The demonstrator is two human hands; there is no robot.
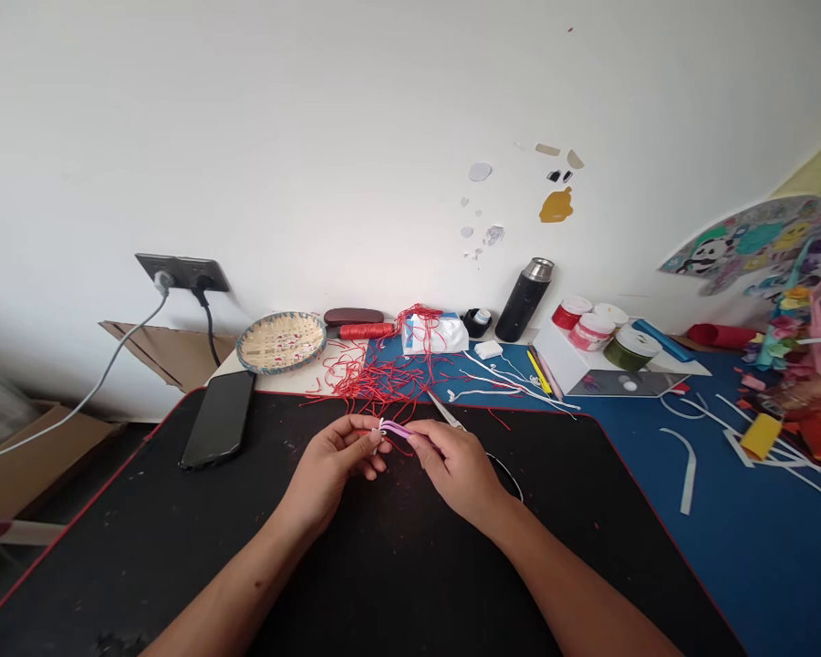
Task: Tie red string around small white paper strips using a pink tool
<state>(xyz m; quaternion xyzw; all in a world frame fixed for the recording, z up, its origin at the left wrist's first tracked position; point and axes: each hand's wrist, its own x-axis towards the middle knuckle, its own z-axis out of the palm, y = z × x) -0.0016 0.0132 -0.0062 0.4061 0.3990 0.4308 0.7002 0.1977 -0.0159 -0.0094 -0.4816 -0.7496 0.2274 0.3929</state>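
Observation:
Above the black mat, my left hand pinches a small knotted white cord between thumb and fingertips. Some red thread shows beside its fingers. My right hand is closed on a slim purple tool that looks like tweezers, its tip touching the white cord. Most of that tool is hidden in the palm. A white cord end curves out on the mat past the right hand. Just behind the right hand lie scissors, partly covered by it.
Red thread pieces are heaped behind the hands, near a red thread spool. A phone and woven basket are at left. A black thermos, lidded jars and white paper strips are at right.

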